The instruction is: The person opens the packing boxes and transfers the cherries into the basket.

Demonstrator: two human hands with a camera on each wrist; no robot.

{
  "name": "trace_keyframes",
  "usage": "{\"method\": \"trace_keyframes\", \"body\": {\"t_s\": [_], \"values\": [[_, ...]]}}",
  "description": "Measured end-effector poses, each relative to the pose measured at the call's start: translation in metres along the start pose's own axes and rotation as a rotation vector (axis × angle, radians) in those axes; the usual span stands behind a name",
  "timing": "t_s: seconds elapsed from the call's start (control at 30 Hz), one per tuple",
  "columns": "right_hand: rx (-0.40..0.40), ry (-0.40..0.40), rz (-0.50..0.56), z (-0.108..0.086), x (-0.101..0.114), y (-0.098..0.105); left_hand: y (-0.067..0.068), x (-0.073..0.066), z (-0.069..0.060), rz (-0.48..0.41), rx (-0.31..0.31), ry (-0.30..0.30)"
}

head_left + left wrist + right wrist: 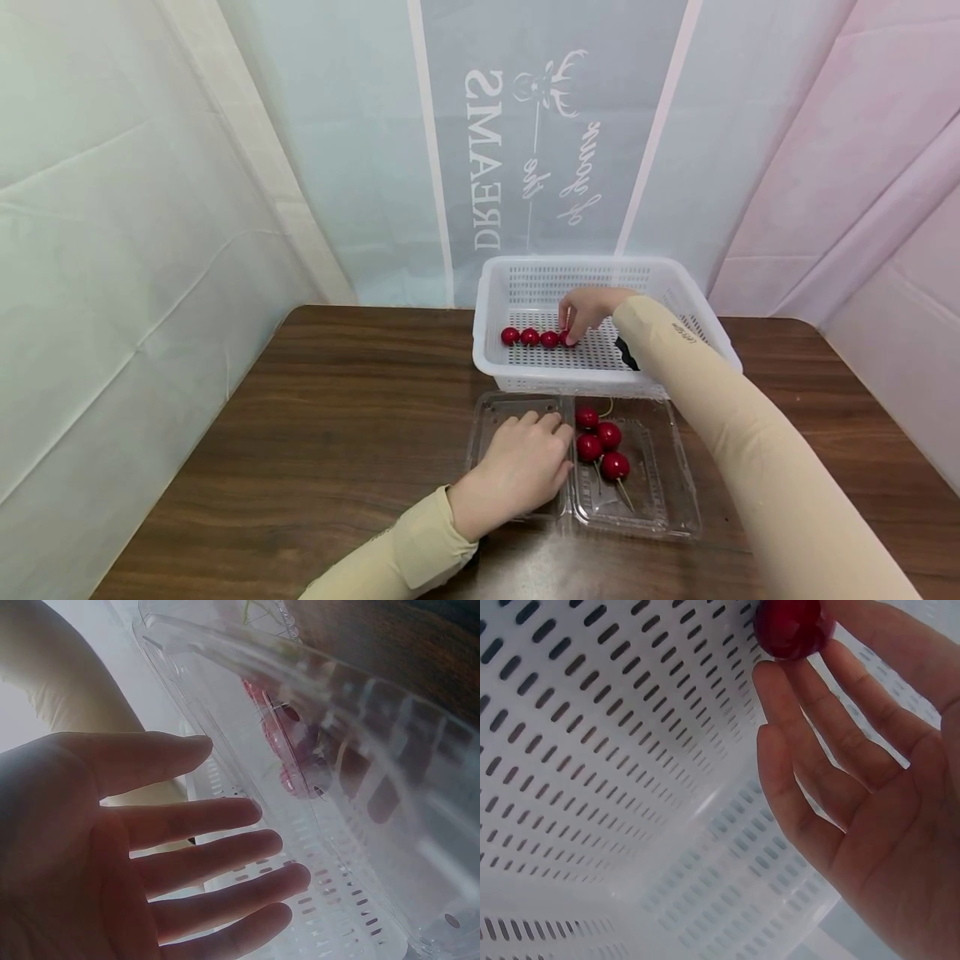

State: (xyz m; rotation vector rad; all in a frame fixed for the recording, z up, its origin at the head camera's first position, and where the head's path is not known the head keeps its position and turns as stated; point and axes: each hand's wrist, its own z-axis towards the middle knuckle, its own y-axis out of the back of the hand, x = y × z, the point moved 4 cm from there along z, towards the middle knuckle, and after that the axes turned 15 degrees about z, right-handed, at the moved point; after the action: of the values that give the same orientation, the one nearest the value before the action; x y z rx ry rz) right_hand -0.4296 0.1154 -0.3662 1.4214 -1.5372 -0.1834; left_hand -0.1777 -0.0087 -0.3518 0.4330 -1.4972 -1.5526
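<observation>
In the head view my right hand [592,307] reaches into a white plastic basket [555,381] and pinches a red cherry [793,628] between thumb and fingertips. The held cherry is at the right end of a row of red cherries [529,337] on the basket floor. My left hand [519,463] is over the left half of an open clear plastic clamshell box [651,508], its fingers spread and fairly straight in the left wrist view. Several cherries with stems [609,436] lie in the box's right half, beside the left fingertips.
The basket stands at the back of the brown wooden table [337,417], just behind the clamshell box. A grey-blue cloth with mirrored lettering [487,158] hangs behind the table. White cloth [112,250] hangs at the sides.
</observation>
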Motion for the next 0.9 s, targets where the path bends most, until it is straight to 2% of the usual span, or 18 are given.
{"method": "trace_keyframes", "body": {"t_s": [0.47,0.73,0.9], "values": [[-0.111,0.129,-0.101,-0.024,0.018,0.023,-0.001,-0.002,-0.001,0.001,0.003,0.003],[-0.21,0.188,-0.101,-0.052,0.022,0.034,-0.001,-0.003,-0.001,-0.005,0.007,0.002],[-0.265,0.258,-0.091,-0.071,0.026,0.038,-0.002,-0.003,-0.001,-0.005,0.012,0.004]]}}
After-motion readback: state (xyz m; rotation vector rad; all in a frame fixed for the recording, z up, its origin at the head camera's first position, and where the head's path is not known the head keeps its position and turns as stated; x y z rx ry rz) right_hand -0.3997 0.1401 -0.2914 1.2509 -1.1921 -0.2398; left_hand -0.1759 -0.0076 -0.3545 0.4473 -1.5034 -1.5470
